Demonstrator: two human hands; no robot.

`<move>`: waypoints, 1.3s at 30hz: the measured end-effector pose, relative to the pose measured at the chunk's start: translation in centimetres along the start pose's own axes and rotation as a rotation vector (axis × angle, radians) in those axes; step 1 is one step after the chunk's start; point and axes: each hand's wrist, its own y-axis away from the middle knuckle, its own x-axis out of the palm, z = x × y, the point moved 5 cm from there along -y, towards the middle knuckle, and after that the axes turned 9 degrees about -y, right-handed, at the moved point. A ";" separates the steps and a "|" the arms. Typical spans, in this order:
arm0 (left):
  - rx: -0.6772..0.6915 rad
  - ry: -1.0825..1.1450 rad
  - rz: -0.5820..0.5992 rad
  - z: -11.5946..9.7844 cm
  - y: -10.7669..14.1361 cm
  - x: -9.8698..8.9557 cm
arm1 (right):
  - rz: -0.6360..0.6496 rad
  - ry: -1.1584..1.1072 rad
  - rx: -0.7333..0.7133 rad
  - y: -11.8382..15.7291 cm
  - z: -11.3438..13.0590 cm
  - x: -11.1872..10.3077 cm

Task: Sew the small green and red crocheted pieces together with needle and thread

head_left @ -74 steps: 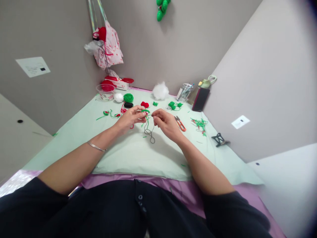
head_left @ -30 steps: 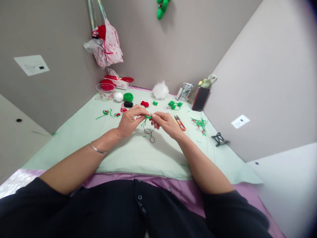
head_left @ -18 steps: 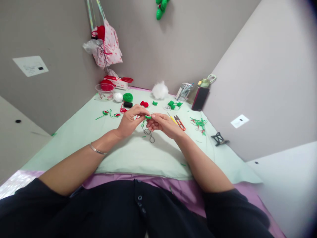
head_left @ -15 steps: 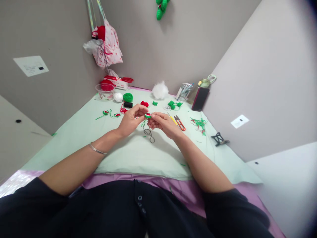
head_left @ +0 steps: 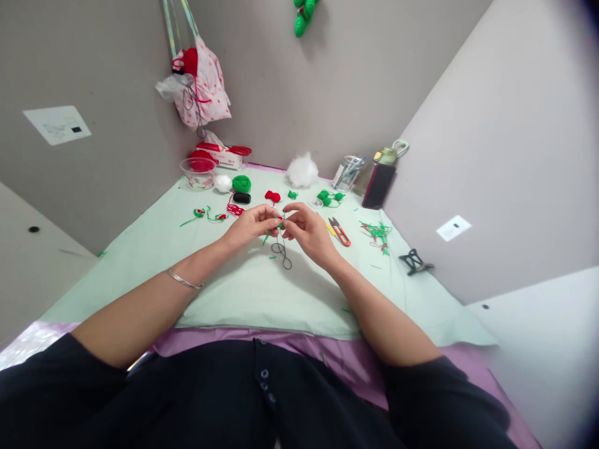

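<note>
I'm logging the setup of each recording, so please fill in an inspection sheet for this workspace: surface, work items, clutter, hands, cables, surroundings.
Surface: pale green cloth, creased near the front edge, with small green yarn snippets on it.
Work items: small red-and-green yarn piece between the hands; thin dark thread looped below it.
Clutter: orange-handled metal snips, tangled green-and-red yarn scraps and a black claw-shaped clip, all toward the right.
Hands: left hand pinches the piece; right hand is close against it, exact grip unclear.
Cables: nothing seen.
Surroundings: plain grey walls; pink, red-dotted fabric bag hanging at left.
</note>
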 end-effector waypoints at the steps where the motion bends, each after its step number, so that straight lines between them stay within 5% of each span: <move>1: -0.017 -0.015 -0.006 0.1 0.0 0.0 | 0.005 0.068 -0.031 0.1 0.0 0.1; 5: -0.063 -0.071 -0.022 -0.1 0.0 -0.1 | -0.055 0.179 -0.203 0.2 1.4 0.2; 8: -0.083 -0.047 -0.045 -0.4 -0.2 -0.3 | -0.113 -0.105 -0.189 -0.6 2.4 -1.5; 11: -0.135 -0.023 -0.107 -0.6 -0.2 -1.1 | -0.253 -0.398 -0.111 -1.5 2.4 -7.2; 16: -0.165 0.040 -0.156 -1.3 0.0 -2.0 | -0.625 -0.370 -0.156 -0.9 1.1 -21.2; 19: -0.151 0.050 -0.143 -1.4 0.1 -2.0 | -0.829 -0.353 -0.227 -0.1 0.6 -24.6; 22: -0.149 0.044 -0.115 -0.9 0.0 -1.7 | -0.764 -0.329 -0.194 -0.9 0.6 -20.5; 27: -0.151 0.009 -0.092 -0.4 -0.2 -1.1 | -0.161 0.013 -0.076 -1.8 1.6 -5.5; 30: -0.139 -0.030 -0.071 -0.5 -0.1 -0.8 | -0.007 0.213 -0.095 -0.8 1.8 -0.6; 34: -0.120 -0.123 -0.057 -0.6 -0.1 -0.8 | 0.047 0.227 -0.048 -0.4 1.7 -0.7; 39: -0.108 -0.256 -0.125 -0.8 -0.2 -1.7 | 0.116 -0.308 -0.095 -0.4 3.3 -4.5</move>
